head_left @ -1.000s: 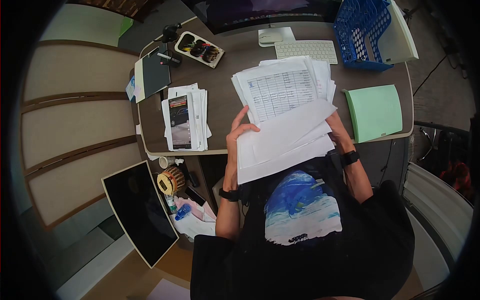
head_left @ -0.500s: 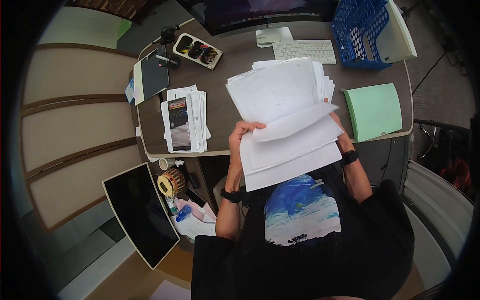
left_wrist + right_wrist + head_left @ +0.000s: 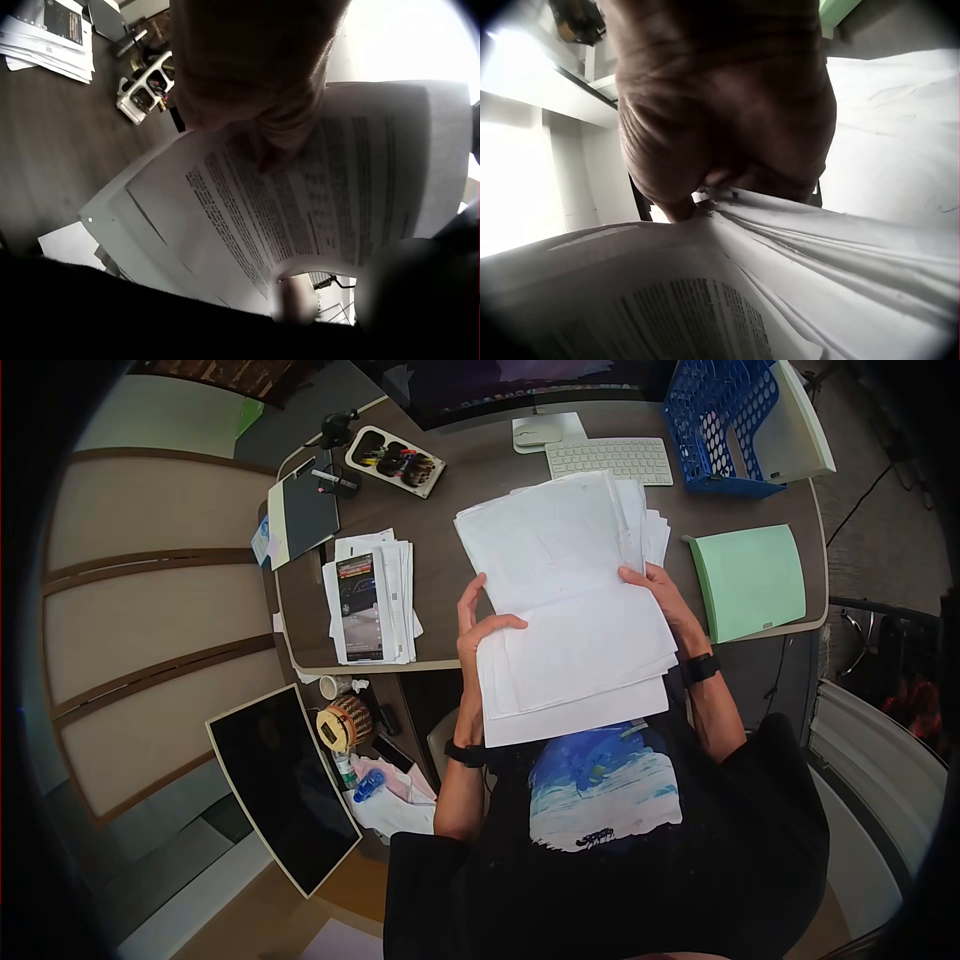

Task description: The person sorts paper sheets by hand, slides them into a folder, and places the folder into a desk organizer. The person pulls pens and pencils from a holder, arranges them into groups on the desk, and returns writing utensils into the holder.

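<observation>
A thick stack of white paper sheets [image 3: 545, 540] is held over the desk's front edge, a blank side uppermost. Several sheets [image 3: 590, 655] lie folded down toward the person's chest. On the left edge, the left hand [image 3: 480, 622] grips these lower sheets, thumb on top and other fingers mostly behind. At the right edge near the fold, the right hand [image 3: 668, 605] pinches the sheets. Printed text shows on the underside of a sheet [image 3: 240, 217] in the left wrist view. In the right wrist view, layered paper edges [image 3: 840, 247] run up to the fingers.
To the left lies another paper pile [image 3: 400, 600] with a picture printout on top. A green folder [image 3: 750, 585] is at the right, a blue file rack [image 3: 740, 485] behind it. Keyboard [image 3: 610, 462], mouse [image 3: 540, 435] and pen tray [image 3: 395, 462] stand toward the back.
The sheet with a printed table is out of sight, and a blank side now tops the upper stack. Another sheet has come down onto the lower ones. The right thumb has moved up to the fold.
</observation>
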The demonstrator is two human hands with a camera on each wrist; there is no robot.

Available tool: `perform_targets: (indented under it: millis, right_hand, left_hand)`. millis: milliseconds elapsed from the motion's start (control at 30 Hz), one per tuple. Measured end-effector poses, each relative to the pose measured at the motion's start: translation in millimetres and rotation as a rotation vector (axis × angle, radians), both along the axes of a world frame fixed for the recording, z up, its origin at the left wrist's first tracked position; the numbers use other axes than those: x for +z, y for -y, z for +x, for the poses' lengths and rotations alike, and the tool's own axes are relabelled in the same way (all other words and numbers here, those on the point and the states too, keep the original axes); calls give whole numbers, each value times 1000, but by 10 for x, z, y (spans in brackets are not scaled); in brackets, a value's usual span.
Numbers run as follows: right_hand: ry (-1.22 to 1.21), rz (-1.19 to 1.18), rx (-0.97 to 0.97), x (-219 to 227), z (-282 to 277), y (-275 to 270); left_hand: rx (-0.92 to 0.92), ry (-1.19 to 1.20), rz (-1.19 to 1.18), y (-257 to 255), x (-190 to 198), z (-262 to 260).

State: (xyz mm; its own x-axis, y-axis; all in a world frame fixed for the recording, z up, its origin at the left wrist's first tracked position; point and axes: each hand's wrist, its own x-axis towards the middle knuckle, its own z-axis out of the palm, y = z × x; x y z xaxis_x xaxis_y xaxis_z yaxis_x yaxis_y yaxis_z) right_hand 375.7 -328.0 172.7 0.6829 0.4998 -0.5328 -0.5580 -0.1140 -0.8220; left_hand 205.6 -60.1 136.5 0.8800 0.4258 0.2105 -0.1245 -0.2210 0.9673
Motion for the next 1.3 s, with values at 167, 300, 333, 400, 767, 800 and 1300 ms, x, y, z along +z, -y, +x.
perform_targets:
  millis: [167,300,333,400,767,800,1300]
  right_hand:
    - [20,-21,5,-114,1,60]
    - [43,-34,-19,-146,-11,57]
    - [46,-34,-30,-139,-13,54]
    - [46,-30,-28,-157,-7,62]
    - [1,47,-29,-310,22,141]
    - [9,32,-16,-316,30,152]
    - [43,160,-9,-571,35,257]
  left_hand:
    - [-27,-12,-138,39,-26,1]
    - [-24,-27,-145,54,37,5]
    - [-16,-33,-167,64,70,8]
    - [-16,-25,-162,54,22,16]
    - [14,-29,-123,31,-73,14]
    - [11,-44,-180,39,-41,8]
    - [38,-101,214,24,-32,40]
